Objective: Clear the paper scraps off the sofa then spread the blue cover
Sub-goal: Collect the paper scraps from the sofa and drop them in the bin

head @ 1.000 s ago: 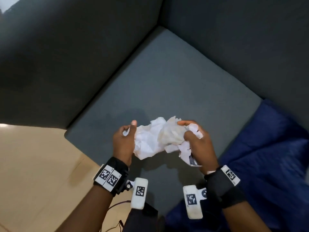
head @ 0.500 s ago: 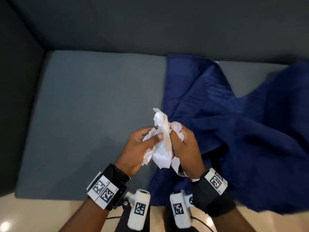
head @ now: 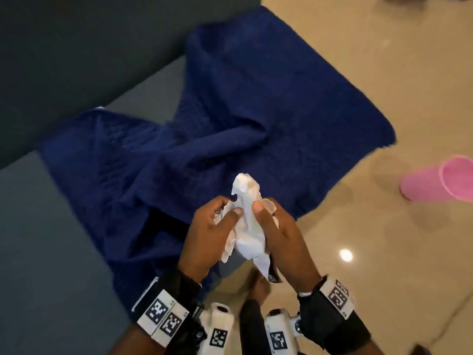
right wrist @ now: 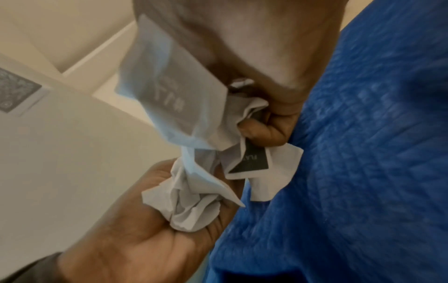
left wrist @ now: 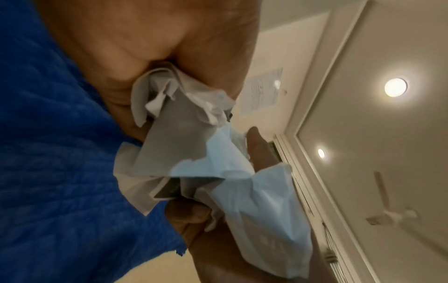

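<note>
Between both hands (head: 249,226) | paper scraps (head: 247,221) gripped | above blue cover (head: 230,111)

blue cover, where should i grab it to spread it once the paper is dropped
Probably the far edge of the blue cover that hangs off the sofa toward the floor, near its rounded corner at the right. That part lies flat and free, while the middle is bunched in folds. Come from the floor side, one hand at each end of that edge.

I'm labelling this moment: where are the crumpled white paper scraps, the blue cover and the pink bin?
crumpled white paper scraps (head: 249,226), head view, middle of the wad.
blue quilted cover (head: 256,98), head view, flat upper part.
pink plastic bin (head: 422,185), head view, side wall.
</note>
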